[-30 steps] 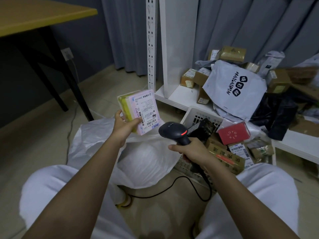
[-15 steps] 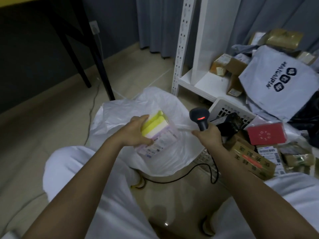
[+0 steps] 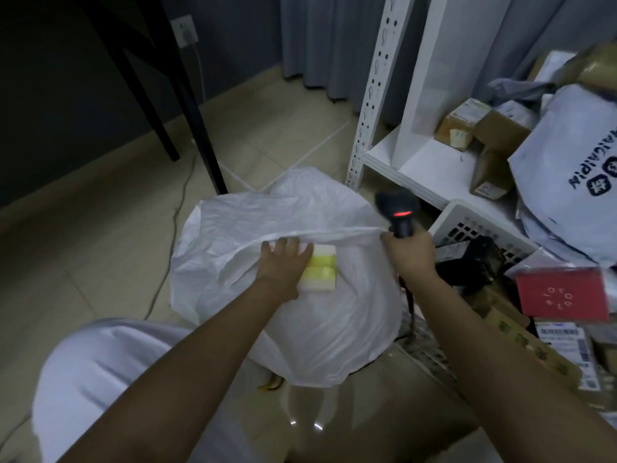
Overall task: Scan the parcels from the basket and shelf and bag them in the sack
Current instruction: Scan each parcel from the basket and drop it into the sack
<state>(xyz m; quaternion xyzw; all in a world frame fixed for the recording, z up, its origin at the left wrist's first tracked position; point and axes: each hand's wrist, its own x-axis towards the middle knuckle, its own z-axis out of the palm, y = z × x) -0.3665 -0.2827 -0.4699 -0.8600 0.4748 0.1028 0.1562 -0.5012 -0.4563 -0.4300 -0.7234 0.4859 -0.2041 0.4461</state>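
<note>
The left hand (image 3: 282, 262) has its fingers clamped on the parcel (image 3: 320, 269), pushing it under the sack (image 3: 300, 295) rim, likely to bag it. The right hand (image 3: 409, 250) grips the scanner (image 3: 399, 212) while seemingly pulling the rim taut. The parcel's label is hidden; the basket (image 3: 467, 225) is cut off.

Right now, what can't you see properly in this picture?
All from the head view:
- Inside of the white sack: hidden by its own folded rim.
- Label on the yellow-and-white parcel: covered by the left hand and turned away.
- Barcode scanner handle: wrapped by the right hand.
- Red box: motion-blurred, print unreadable.
- Grey mailer bag: cut off by the right edge.
</note>
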